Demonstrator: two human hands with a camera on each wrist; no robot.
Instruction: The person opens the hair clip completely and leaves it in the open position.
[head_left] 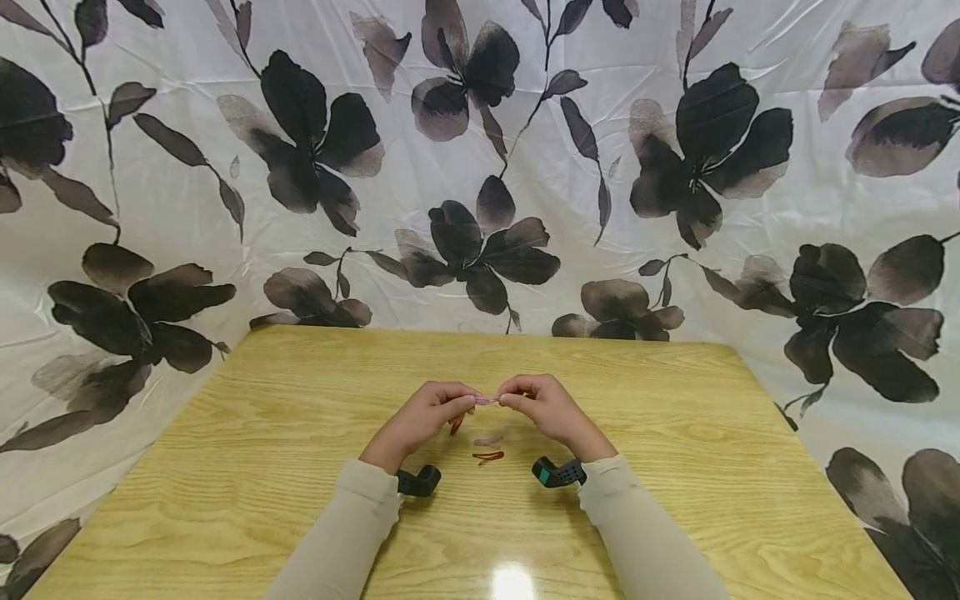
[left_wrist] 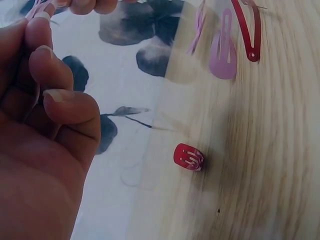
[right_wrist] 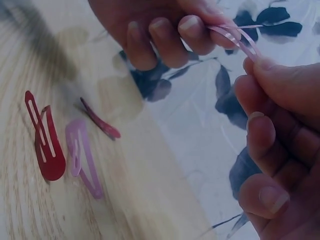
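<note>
A pink snap hair clip (right_wrist: 245,45) is stretched between both hands, its arms sprung apart in the right wrist view. My left hand (head_left: 429,414) pinches one end between thumb and fingertips. At the other end, the thumb and forefinger of my right hand (head_left: 553,410) grip it. Below the hands on the table lie another pink snap clip (right_wrist: 86,157) and a red one (right_wrist: 49,147), both sprung apart. A further red clip (left_wrist: 189,157) rests close to the left hand.
The wooden table (head_left: 285,467) has a floral cloth (head_left: 480,125) hanging behind it. Dark straps with small devices circle both wrists, the right one (head_left: 558,473) near the loose clips. Glare falls on the table's near part.
</note>
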